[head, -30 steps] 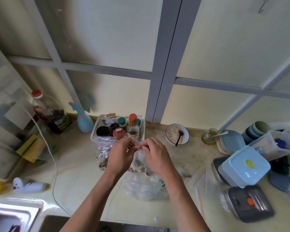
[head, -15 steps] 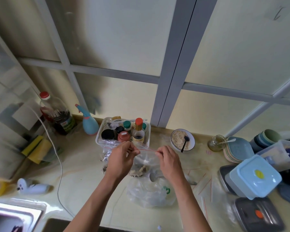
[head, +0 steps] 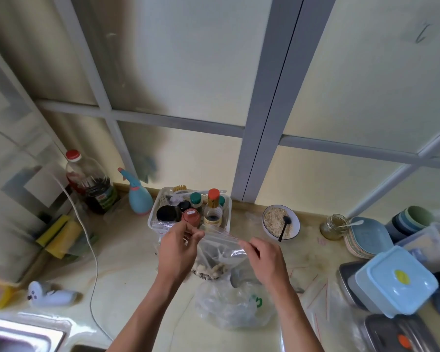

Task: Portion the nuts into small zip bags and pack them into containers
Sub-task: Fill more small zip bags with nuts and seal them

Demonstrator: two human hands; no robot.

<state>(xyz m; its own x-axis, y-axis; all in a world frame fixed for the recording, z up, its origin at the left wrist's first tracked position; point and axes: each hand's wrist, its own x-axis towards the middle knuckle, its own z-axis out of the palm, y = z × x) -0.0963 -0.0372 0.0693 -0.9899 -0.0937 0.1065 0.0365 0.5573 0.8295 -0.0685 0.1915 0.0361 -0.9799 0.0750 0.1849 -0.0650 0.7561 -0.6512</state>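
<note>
A small clear zip bag (head: 220, 250) with a red seal strip hangs over the counter, nuts (head: 214, 269) gathered in its bottom. My left hand (head: 179, 248) pinches the bag's top left corner. My right hand (head: 266, 260) pinches the top right corner, so the seal is stretched between them. Below lies a crumpled clear plastic bag (head: 235, 307) with a green mark. Several flat zip bags (head: 320, 298) with red strips lie to the right. A light blue lidded container (head: 396, 280) sits on grey metal boxes (head: 389, 334) at the right.
A white basket (head: 154, 219) of condiment bottles stands just behind the hands. A bowl of oats with a black spoon (head: 281, 222), a glass jar (head: 333, 226), stacked plates (head: 366, 237) and cups sit at the back right. A sink (head: 18, 336), cable and bottles occupy the left.
My hands have moved apart along the bag's top, from touching at the middle to holding its two corners. The view has shifted slightly downward.
</note>
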